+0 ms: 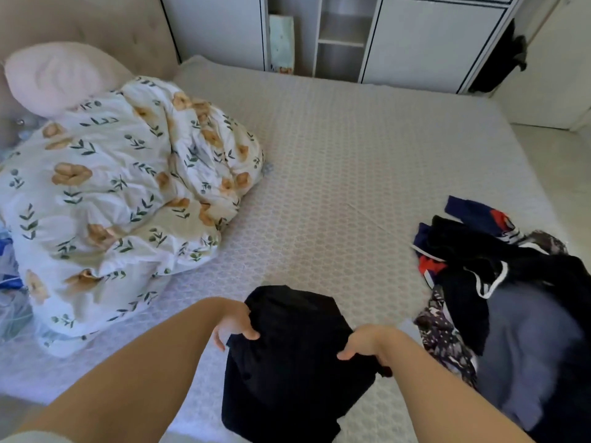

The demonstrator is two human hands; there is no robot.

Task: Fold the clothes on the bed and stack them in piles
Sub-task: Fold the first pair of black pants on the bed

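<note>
Clothes: dark garment at near bed edge | left hand pinches its left edge | right hand pinches its right edge | step: likely spreading first piece | next: lay flat, fold | unfolded heap right

Single wide-angle view from head height, aimed forward and steeply down across the bed. Close at the bottom edge, where both forearms enter and the left hand and right hand sit just below frame centre. Farther off toward the top: the white wardrobe beyond the far side of the mattress, the padded headboard at upper left. Straight lines bowed near the margins by the lens. No second view to overlap.
</note>
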